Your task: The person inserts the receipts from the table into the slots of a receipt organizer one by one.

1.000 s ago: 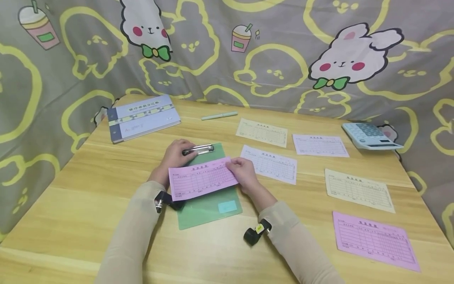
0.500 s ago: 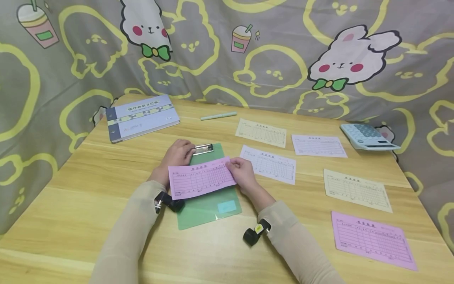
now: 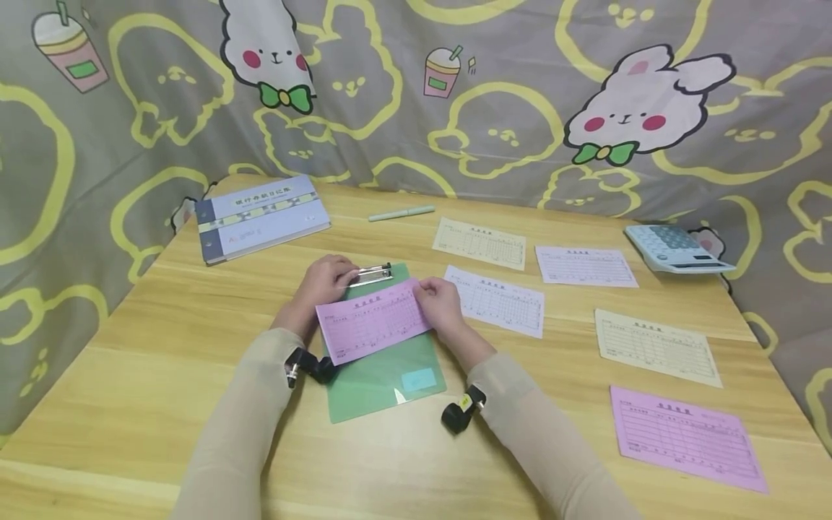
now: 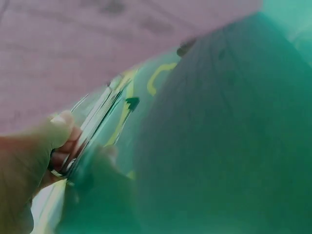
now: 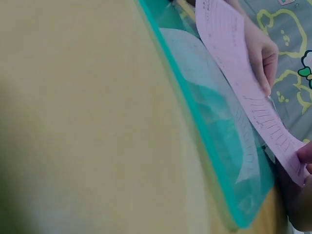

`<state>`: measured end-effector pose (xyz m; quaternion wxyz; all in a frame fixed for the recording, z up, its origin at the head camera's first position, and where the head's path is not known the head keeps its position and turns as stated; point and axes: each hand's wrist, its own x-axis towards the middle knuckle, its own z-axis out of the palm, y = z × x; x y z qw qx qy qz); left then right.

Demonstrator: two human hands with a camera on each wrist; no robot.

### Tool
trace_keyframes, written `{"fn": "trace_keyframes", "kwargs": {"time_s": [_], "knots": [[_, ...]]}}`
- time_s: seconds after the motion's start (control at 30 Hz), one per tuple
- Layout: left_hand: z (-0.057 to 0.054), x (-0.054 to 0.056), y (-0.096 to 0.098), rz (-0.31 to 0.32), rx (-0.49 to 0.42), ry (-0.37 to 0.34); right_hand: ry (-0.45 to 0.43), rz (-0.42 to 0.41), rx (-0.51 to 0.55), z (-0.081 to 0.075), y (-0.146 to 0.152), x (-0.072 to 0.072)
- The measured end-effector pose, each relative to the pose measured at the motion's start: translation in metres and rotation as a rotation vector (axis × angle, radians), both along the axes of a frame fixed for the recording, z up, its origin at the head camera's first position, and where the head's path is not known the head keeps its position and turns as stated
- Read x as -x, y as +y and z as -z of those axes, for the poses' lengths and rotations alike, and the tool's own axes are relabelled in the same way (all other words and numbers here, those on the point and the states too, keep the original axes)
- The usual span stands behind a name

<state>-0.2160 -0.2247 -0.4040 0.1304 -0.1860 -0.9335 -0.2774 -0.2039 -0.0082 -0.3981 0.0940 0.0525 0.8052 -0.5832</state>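
Head view: the left hand squeezes the metal clip at the top of the green clipboard, fingers curled round its lever. The right hand pinches the right edge of a pink slip, held over the board with its top edge near the clip. The slip is not yet clamped, I judge; six more slips lie loose on the table to the right.

To your right, a white slip lies just beside the clipboard, with more slips and a calculator further out. The ledger and pen sit behind. Bare table lies open on your left and in front.
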Motion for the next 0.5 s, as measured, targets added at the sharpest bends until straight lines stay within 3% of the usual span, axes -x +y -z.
{"fn": "trace_keyframes", "kwargs": {"time_s": [0.13, 0.27, 0.5], "knots": [[-0.003, 0.003, -0.002, 0.025, -0.022, -0.051, 0.008, 0.024, -0.032, -0.001, -0.003, 0.005], [-0.007, 0.006, -0.003, 0.011, -0.060, -0.123, 0.003, 0.043, -0.045, -0.001, -0.006, 0.007], [-0.012, 0.011, -0.005, 0.026, -0.043, -0.145, 0.018, 0.055, -0.044, -0.002, -0.006, 0.008]]}}
